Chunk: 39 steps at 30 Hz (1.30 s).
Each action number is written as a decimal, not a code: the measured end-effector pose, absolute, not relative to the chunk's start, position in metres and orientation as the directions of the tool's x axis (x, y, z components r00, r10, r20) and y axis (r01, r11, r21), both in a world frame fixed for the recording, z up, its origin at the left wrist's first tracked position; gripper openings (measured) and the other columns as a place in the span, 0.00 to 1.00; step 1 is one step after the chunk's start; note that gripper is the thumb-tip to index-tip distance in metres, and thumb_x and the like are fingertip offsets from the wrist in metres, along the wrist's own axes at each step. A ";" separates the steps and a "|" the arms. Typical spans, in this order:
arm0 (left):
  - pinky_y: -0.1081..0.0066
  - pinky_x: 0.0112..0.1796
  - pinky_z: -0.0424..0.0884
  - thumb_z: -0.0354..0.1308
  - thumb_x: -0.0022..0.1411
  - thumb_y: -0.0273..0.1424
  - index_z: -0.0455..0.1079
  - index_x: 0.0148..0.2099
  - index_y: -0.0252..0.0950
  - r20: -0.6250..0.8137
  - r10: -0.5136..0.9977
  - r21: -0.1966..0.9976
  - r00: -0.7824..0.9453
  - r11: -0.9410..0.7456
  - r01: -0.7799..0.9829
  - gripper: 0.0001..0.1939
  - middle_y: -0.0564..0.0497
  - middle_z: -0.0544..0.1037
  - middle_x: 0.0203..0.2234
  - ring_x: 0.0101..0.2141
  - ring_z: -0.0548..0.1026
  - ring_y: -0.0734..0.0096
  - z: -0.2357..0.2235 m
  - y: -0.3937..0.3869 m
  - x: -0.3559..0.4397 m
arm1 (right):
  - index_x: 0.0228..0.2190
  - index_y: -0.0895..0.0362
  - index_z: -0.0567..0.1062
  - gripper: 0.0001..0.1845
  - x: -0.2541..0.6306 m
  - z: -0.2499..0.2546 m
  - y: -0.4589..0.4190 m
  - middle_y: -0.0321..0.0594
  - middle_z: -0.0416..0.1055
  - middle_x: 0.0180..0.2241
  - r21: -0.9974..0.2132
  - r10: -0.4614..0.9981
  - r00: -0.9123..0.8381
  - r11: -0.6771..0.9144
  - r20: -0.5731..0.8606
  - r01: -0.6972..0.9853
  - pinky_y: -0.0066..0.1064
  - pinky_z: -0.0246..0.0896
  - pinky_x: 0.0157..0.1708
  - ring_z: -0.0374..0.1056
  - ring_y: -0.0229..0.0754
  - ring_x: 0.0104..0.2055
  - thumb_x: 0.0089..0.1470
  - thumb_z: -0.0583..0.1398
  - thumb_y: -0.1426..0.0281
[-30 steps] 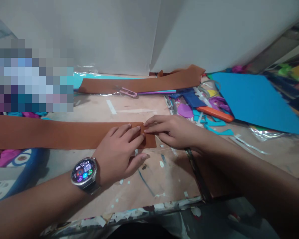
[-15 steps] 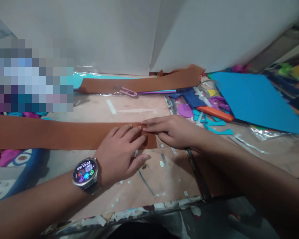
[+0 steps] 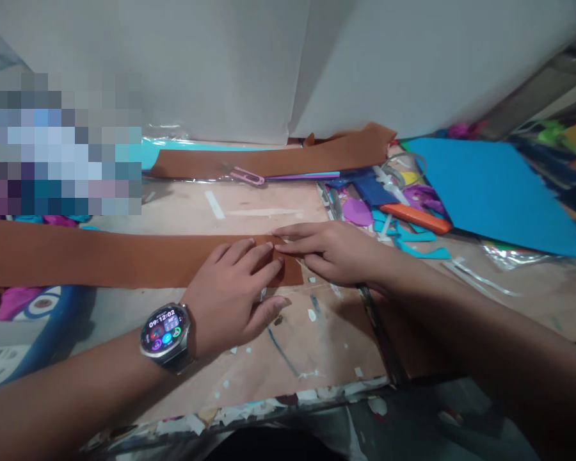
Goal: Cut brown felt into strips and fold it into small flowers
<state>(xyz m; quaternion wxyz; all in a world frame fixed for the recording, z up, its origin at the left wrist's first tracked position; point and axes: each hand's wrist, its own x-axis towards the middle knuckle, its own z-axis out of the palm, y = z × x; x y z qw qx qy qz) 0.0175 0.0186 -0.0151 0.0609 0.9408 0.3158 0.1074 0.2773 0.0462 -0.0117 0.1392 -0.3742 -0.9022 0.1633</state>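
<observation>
A long brown strip of foam sheet or felt [image 3: 110, 259] lies flat across the table from the left edge of view. My left hand [image 3: 233, 288] rests palm down on it near its right end, fingers stretched out. From the right, my right hand [image 3: 329, 251] lies on the strip's end with extended fingers, its fingertips close to those of my left hand. Neither hand is closed round anything. A smartwatch [image 3: 164, 333] sits on my left wrist. Part of the strip's right end is hidden under my fingers.
Behind lies another brown strip [image 3: 273, 163] with a pink cutter [image 3: 246, 176] at its edge. Blue sheet [image 3: 499, 192], an orange-handled tool [image 3: 415, 218] and coloured scraps are at right. A blue-rimmed container [image 3: 67, 314] stands at left. The worn table edge [image 3: 249, 413] is nearest me.
</observation>
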 end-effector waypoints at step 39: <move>0.44 0.58 0.65 0.50 0.72 0.49 0.69 0.65 0.31 0.216 0.629 0.184 0.747 -0.778 0.601 0.31 0.40 0.73 0.63 0.62 0.68 0.42 -0.018 0.020 0.019 | 0.56 0.47 0.80 0.27 0.281 -0.016 0.051 0.40 0.69 0.66 -0.380 0.707 -0.691 0.686 0.148 0.620 0.43 0.67 0.64 0.70 0.48 0.65 0.61 0.56 0.79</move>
